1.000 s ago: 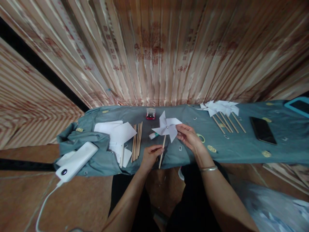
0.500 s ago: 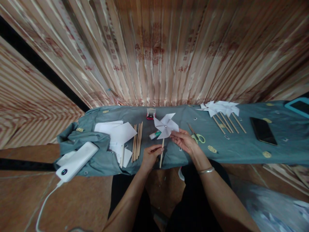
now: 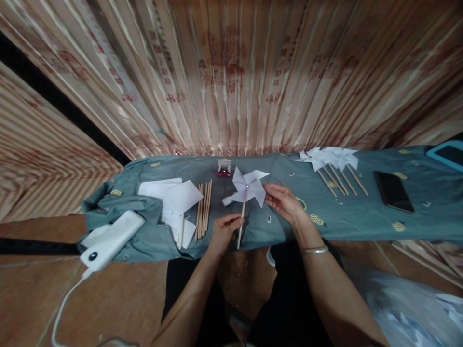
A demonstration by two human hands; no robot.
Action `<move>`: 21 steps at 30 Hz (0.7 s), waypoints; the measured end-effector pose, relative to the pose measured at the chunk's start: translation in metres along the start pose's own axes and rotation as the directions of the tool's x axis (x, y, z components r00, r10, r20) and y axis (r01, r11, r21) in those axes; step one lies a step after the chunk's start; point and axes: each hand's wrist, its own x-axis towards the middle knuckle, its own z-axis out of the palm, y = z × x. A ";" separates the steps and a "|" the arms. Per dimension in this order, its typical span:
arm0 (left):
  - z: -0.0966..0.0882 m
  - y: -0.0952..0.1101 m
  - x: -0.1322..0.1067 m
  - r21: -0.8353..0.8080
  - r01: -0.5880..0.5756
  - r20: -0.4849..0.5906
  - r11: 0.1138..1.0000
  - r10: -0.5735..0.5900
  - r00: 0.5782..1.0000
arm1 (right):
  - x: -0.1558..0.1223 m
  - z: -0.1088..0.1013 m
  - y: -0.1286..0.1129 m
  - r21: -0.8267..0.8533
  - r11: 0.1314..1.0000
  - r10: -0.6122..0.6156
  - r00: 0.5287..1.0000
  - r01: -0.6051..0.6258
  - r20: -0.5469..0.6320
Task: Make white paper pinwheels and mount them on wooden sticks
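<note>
Upright over the table stands a white paper pinwheel (image 3: 249,187) on a wooden stick, a small pin at its centre. My left hand (image 3: 226,230) pinches the stick below the blades. At the right edge of the blades is my right hand (image 3: 284,201), its fingers stretched out and apart; whether a fingertip touches the paper I cannot tell. A glue stick (image 3: 227,199) lies partly hidden behind the pinwheel. Scissors with a pale green handle (image 3: 301,203) are mostly covered by my right hand.
Left of my hands lie loose wooden sticks (image 3: 204,209), white paper sheets (image 3: 181,195) and a white power bank (image 3: 112,243) with a cable. A small red box (image 3: 224,168) is behind. Several finished pinwheels (image 3: 331,158), a black phone (image 3: 393,191) and a blue-framed device (image 3: 446,155) are at right.
The pinwheel's blades have turned on their pin. My right hand has shifted slightly right, away from the blades, and covers more of the scissors. My left hand still holds the stick.
</note>
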 end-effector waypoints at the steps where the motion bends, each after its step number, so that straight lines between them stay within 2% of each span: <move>1: 0.000 0.000 0.000 0.005 0.002 0.000 1.000 -0.002 1.000 | 0.000 0.000 0.000 -0.005 1.000 0.006 1.000 -0.006 -0.004; 13: 0.002 0.002 0.000 0.014 0.012 -0.033 1.000 -0.012 0.999 | -0.001 0.004 0.002 -0.008 0.998 0.056 0.998 -0.056 -0.015; 21: 0.001 0.001 -0.001 0.022 0.002 -0.009 1.000 -0.002 1.000 | -0.001 0.008 0.004 0.001 0.997 0.071 0.997 -0.071 -0.035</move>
